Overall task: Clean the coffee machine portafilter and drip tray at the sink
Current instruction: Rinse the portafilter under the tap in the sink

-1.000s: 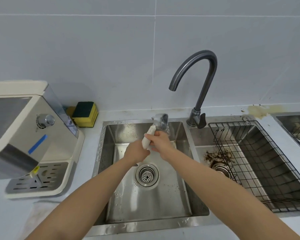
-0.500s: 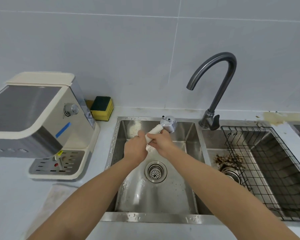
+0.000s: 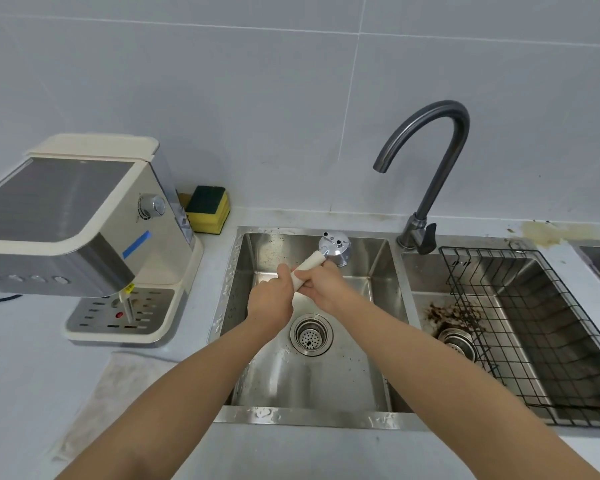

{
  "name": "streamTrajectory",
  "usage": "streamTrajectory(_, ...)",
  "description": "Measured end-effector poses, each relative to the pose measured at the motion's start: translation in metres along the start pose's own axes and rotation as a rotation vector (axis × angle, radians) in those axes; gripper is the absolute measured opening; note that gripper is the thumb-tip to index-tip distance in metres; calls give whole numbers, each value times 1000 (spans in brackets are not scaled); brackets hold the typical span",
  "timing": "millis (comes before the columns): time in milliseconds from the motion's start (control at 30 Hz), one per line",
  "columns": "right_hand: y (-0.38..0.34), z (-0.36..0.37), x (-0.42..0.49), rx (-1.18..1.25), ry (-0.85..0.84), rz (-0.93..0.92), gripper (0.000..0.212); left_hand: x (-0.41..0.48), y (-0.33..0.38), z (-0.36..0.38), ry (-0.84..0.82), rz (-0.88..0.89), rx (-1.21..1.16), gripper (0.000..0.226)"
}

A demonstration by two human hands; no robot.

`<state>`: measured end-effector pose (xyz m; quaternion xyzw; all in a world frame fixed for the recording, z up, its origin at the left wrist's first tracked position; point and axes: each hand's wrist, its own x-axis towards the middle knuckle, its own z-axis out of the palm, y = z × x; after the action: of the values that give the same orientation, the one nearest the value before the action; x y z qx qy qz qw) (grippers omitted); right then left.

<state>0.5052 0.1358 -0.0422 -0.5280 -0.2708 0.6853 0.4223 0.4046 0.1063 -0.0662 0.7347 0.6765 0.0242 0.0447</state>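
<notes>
A portafilter with a white handle and a shiny metal head (image 3: 335, 249) is held over the left sink basin (image 3: 378, 306), its head turned underside up toward the back wall. My left hand (image 3: 271, 299) and my right hand (image 3: 323, 287) both grip the white handle, side by side. The cream and steel coffee machine (image 3: 84, 216) stands on the counter at the left. Its perforated metal drip tray (image 3: 118, 315) sits in the machine's base. The dark curved faucet (image 3: 430, 161) runs no water.
A yellow and green sponge (image 3: 208, 209) lies behind the machine by the wall. The right basin holds a black wire rack (image 3: 534, 334) and coffee grounds (image 3: 447, 313) around its drain. A cloth (image 3: 118, 393) lies on the counter in front of the machine.
The view has shifted left, bringing more of the coffee machine into sight. The portafilter head has turned so its underside faces up; both hands stay on the handle.
</notes>
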Motion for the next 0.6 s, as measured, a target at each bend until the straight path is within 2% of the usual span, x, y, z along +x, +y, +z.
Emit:
streamTrajectory(100, 2, 2, -3, 4, 22, 55, 19, -6, 0, -1, -16, 12, 39, 33)
streamTrajectory(367, 9, 4, -16, 46, -7, 35, 15, -21, -6, -3, 4, 39, 165, 32)
streamTrajectory(600, 11, 12, -30, 33, -39, 54, 14, -31, -13, -7, -7, 47, 147, 36)
